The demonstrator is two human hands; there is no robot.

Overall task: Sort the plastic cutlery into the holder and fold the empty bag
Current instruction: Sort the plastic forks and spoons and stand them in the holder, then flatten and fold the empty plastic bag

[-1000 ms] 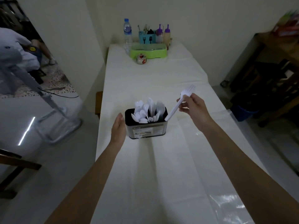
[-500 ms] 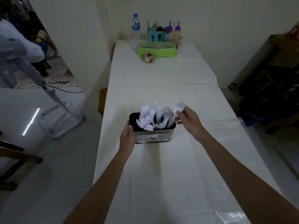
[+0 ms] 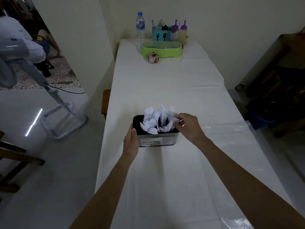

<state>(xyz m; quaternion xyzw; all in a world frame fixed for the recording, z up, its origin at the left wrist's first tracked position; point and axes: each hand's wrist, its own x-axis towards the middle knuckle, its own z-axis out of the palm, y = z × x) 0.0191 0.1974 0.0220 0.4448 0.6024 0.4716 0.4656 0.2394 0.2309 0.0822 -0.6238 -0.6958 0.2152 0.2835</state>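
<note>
A black cutlery holder [image 3: 156, 140] stands on the white table [image 3: 165, 179], full of white plastic spoons [image 3: 149, 120] on its left side and white forks [image 3: 172, 111] on its right. My left hand [image 3: 131, 142] grips the holder's left wall. My right hand [image 3: 188, 127] is over the holder's right end, its fingertips pinching a white fork [image 3: 175, 120] among the other forks. A clear plastic bag [image 3: 231, 129] lies flat on the table to the right of my right arm.
At the table's far end stand a water bottle [image 3: 140, 30], a green tray [image 3: 162, 49], a blue utensil caddy [image 3: 160, 34], two purple-capped sauce bottles [image 3: 179, 31] and a small jar [image 3: 153, 57]. A fan stand [image 3: 54, 103] and a seated person are left; dark furniture right.
My right hand brought the fork down from mid-air into the holder's right side. My left hand moved from beside the holder to grip its left wall.
</note>
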